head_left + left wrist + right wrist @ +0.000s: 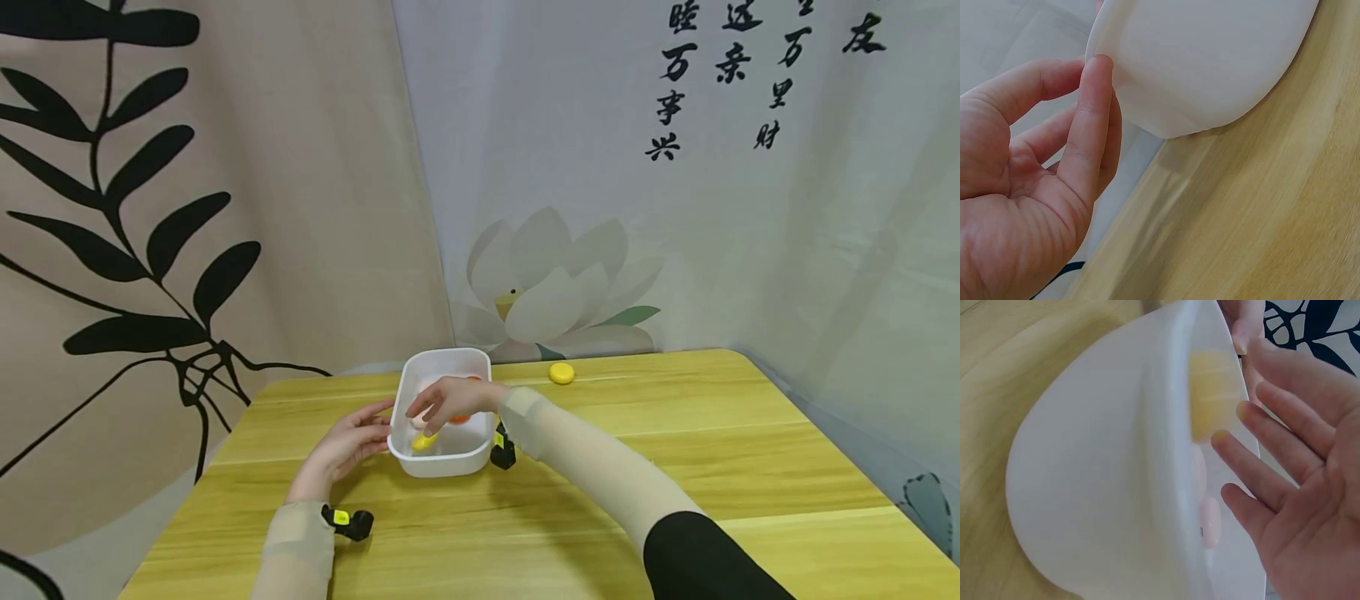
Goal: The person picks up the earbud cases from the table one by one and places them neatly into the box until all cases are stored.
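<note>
A white plastic tub [450, 465] stands on the table. My left hand [348, 442] is at its left side, and in the left wrist view the thumb and fingers pinch the rim. Over the tub reaches my right hand [453, 398], its fingers spread and loosely bent with nothing between them. Just below those fingers is a yellow rounded piece [424, 442], blurred in the right wrist view and apart from the fingertips. Pink rounded pieces [1211, 524] lie inside the tub, along with orange pieces [460, 419] partly hidden by the right hand.
Another yellow round piece [562, 372] lies by the table's back edge, right of the tub. The wood-grain table [712, 450] ends at patterned curtains [337, 183] behind and at the sides. Small black cameras [352, 523] are strapped at both wrists.
</note>
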